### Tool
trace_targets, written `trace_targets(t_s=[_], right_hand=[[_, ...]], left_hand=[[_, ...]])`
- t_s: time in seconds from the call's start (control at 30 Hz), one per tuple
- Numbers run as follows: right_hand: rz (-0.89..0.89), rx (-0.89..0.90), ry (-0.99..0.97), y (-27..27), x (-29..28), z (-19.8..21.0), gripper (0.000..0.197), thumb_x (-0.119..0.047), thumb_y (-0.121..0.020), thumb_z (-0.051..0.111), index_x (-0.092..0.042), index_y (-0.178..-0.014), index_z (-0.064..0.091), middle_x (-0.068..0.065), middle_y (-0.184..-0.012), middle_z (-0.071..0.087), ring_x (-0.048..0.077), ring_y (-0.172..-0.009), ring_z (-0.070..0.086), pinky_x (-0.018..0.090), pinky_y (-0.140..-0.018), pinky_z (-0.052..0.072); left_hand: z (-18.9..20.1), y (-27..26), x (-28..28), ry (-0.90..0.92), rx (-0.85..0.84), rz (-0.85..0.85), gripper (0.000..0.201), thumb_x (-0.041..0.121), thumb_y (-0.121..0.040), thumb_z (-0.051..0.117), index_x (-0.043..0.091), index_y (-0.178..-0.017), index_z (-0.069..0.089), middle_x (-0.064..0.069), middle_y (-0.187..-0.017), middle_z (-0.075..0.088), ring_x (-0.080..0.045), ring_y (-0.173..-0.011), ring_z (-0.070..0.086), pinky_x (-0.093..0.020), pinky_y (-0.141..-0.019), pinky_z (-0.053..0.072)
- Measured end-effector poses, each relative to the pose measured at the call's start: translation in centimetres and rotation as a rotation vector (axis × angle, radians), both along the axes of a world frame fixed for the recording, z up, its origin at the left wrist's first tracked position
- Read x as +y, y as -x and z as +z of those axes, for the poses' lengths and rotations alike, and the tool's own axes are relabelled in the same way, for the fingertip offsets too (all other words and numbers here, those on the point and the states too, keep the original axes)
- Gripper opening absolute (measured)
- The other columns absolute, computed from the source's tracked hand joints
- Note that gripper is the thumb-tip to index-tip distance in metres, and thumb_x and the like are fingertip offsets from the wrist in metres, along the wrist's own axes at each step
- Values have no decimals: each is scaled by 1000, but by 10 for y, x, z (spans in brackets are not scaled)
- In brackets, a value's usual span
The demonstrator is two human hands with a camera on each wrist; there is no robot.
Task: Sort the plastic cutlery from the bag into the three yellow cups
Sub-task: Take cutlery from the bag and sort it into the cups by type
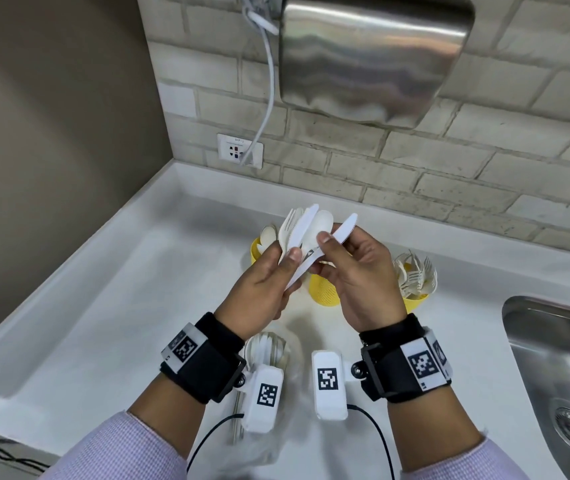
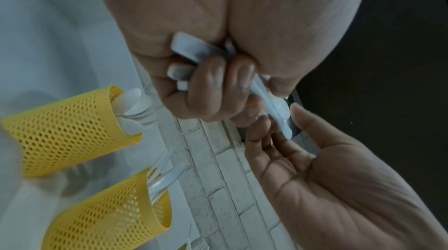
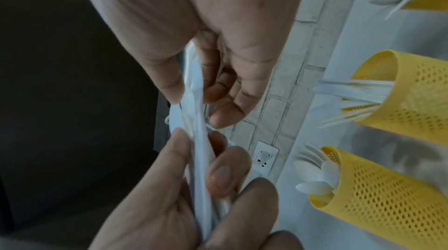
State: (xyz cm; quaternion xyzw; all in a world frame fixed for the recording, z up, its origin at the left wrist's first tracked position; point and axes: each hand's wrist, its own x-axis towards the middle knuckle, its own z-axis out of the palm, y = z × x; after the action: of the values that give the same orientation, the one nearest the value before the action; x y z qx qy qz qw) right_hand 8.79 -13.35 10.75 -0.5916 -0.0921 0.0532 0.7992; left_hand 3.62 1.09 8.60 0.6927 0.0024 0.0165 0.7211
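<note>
My left hand (image 1: pixel 278 271) grips a fan of white plastic cutlery (image 1: pixel 299 230) by the handles: forks, knives and a spoon, held above the cups. My right hand (image 1: pixel 353 261) pinches one white knife (image 1: pixel 346 227) of that bunch between thumb and fingers; its handle still runs down into the left hand. Three yellow mesh cups stand behind on the counter: the left cup (image 1: pixel 256 252) holds spoons, the middle cup (image 1: pixel 325 289) holds knives (image 3: pixel 349 93), the right cup (image 1: pixel 415 299) holds forks. The clear bag (image 1: pixel 269 348) with more cutlery lies under my wrists.
A steel sink (image 1: pixel 560 358) is sunk into the white counter (image 1: pixel 103 306) at the right. A brick wall with a socket (image 1: pixel 240 150), a hanging cable and a steel hand dryer (image 1: pixel 373 50) rises behind the cups. The camera cables trail near the front edge.
</note>
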Motion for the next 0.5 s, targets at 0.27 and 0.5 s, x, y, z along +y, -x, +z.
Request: trace_targets(t_s=[0.27,0.5], right_hand=[[-238,-202,181,-5,2,-4,9,-14,-96,65,-5,-97,67,15,-80,71,41,-74,70,48,-69,61],[-409,-264,28,-13,-29,21,19,-19,-110,40,-14,-100,55,-2,-63,38,19,-48,39,32,-52,44]], left_hand=[[-4,-4,2,-106,-59,17,43,36,-108,44,-3,-126,42,-22,-73,31,-13,-47,25,-22,-42,27],[-3,0,10,-347,-226,102,37,38,-106,44,2,-115,48,-12,-71,44,-26,-59,39,-36,-53,36]])
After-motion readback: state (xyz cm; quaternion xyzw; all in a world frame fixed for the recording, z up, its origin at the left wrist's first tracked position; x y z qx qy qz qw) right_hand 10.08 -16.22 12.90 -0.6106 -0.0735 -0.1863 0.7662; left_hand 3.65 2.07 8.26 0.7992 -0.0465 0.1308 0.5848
